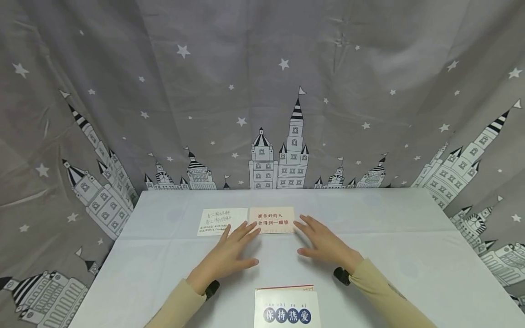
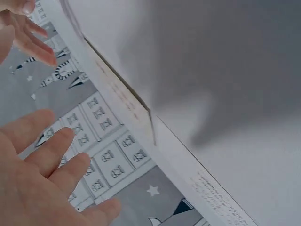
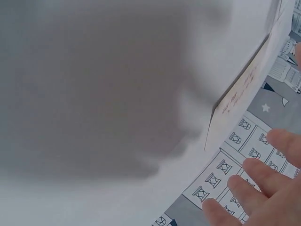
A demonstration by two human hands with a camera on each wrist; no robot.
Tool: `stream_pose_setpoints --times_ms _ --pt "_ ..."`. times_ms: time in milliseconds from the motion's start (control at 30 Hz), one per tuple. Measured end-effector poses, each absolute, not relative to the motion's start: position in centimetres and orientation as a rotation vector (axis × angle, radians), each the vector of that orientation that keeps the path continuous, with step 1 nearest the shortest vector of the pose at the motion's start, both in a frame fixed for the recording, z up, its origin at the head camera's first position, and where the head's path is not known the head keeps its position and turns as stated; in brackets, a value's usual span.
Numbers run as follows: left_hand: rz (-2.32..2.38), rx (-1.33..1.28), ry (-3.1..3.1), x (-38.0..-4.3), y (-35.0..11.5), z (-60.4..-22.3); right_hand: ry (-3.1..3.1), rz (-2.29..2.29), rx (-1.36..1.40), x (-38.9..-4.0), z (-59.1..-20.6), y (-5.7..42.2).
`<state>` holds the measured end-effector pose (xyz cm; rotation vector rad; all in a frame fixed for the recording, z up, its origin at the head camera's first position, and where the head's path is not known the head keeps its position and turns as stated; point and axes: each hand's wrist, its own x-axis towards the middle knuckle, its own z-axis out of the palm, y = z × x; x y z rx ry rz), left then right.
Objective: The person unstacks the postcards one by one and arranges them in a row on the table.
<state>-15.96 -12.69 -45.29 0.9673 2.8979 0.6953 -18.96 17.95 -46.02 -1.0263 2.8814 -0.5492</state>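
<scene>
A cream card with red printed characters (image 1: 272,215) lies toward the back of the white table, between my two hands. Beside it on the left lies a white card with handwriting (image 1: 219,217). My left hand (image 1: 229,255), fingers spread, is at the near edge of both cards; its fingertips overlap their lower corners in the head view. My right hand (image 1: 328,241) is spread at the cream card's right edge, fingertips right by it. Neither hand grips anything. In the right wrist view the cream card (image 3: 237,92) appears edge-on beyond the extended fingers (image 3: 265,176).
Near the table's front edge lies a stack of cards, the top one white with blue circles (image 1: 287,314) and a red-edged one beneath. A grey curtain (image 1: 262,68) printed with stars and castles hangs behind the white table (image 1: 389,255).
</scene>
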Motion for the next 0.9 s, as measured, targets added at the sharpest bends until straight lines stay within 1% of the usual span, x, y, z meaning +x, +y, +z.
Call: stream_pose_setpoints --times_ms 400,900 --pt "0.704 1.033 2.815 -13.2 -12.3 -44.9 2.868 -0.592 -1.059 -16.8 -46.8 19.1" --pt "0.672 1.012 2.672 -8.9 -12.1 -46.4 2.81 -0.658 -1.071 -13.0 -47.2 19.0"
